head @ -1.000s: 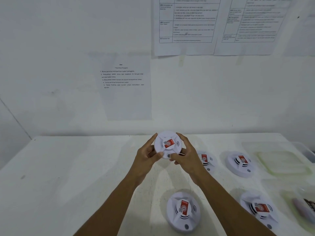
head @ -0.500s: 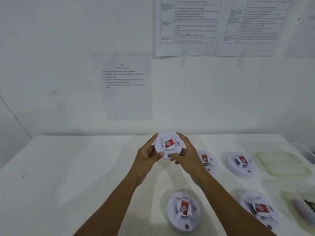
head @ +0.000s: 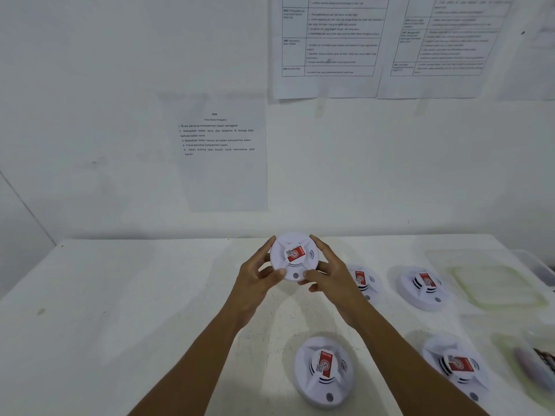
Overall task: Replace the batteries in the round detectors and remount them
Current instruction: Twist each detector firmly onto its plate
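I hold a round white detector (head: 293,250) with a red label above the table, face toward me. My left hand (head: 255,276) grips its left rim, thumb at the lower edge. My right hand (head: 329,273) grips its right rim the same way. More white detectors lie face up on the table: one close in front (head: 324,372), one behind my right hand (head: 365,280), one further right (head: 422,288) and one at the near right (head: 456,366).
The white table (head: 120,310) stands against a white wall with printed instruction sheets (head: 222,151). A translucent lid (head: 495,285) lies at the far right. A clear container (head: 534,364) with dark items sits at the right edge.
The held detector has barely shifted; my hands keep the same hold on its rim, with the fingers slightly spread wider.
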